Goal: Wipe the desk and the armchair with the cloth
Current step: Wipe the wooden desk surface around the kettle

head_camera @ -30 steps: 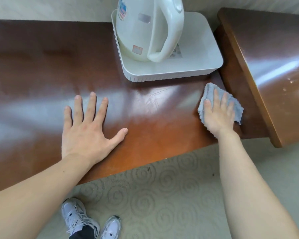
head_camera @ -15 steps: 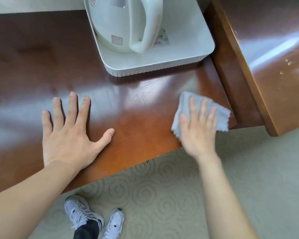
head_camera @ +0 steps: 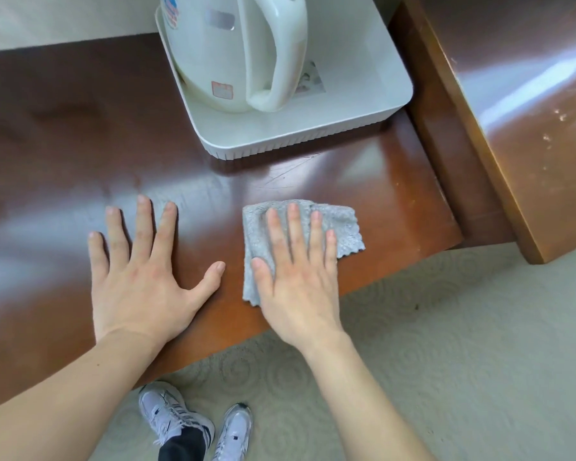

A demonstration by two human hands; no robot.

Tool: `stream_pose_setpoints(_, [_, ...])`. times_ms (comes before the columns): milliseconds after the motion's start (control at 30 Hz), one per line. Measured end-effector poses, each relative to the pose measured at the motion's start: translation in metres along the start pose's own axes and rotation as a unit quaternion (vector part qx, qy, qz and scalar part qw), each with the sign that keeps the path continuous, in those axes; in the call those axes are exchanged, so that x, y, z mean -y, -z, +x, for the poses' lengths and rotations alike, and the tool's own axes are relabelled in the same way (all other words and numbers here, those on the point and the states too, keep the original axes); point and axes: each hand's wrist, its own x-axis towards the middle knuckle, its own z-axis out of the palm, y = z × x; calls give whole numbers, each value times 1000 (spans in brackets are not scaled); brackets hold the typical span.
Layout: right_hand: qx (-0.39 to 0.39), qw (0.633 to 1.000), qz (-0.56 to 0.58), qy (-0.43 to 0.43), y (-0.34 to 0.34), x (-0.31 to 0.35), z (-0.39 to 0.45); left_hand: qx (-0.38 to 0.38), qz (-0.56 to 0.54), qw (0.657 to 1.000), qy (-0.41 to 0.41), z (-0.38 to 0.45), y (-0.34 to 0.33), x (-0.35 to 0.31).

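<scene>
A glossy brown wooden desk (head_camera: 64, 154) fills the upper left of the head view. On it, near the front edge, lies a small grey cloth (head_camera: 343, 227). My right hand (head_camera: 296, 277) presses flat on the cloth with straight fingers and covers most of it. My left hand (head_camera: 143, 274) rests flat on the bare desk just left of the cloth, fingers spread, thumb almost touching the cloth's edge. No armchair is in view.
A white tray (head_camera: 363, 104) holding a white electric kettle (head_camera: 236, 51) stands on the desk behind the hands. A higher brown wooden surface (head_camera: 529, 111) adjoins the desk on the right. Below the desk edge are patterned pale carpet (head_camera: 463, 344) and my two white shoes (head_camera: 193, 424).
My right hand has slid the cloth leftward along the desk front, from the right end near the higher surface to beside my left hand. The left hand has stayed flat.
</scene>
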Motion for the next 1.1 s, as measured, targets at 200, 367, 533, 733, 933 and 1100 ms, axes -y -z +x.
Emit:
stream_pose_setpoints(200, [-45, 990, 4, -137, 28, -83, 99, -10, -7, 1000, -2, 0, -4, 0])
stream_pose_setpoints(367, [-50, 969, 37, -240, 42, -103, 131, -9, -8, 1000, -3, 1, -3, 0])
stream_pose_setpoints(533, [-33, 988, 28, -148, 17, -9, 62, 2, -6, 1000, -3, 1, 2, 0])
stream_pose_setpoints(733, [-13, 999, 0, -52, 8, -6, 51, 3, 10, 1000, -5, 1, -2, 1])
stream_pose_setpoints(933, [-61, 955, 39, -287, 43, -108, 133, -3, 13, 1000, -5, 1, -2, 1])
stream_pose_setpoints(1100, [-42, 963, 42, -264, 35, -66, 126, -5, 3, 1000, -6, 0, -3, 1])
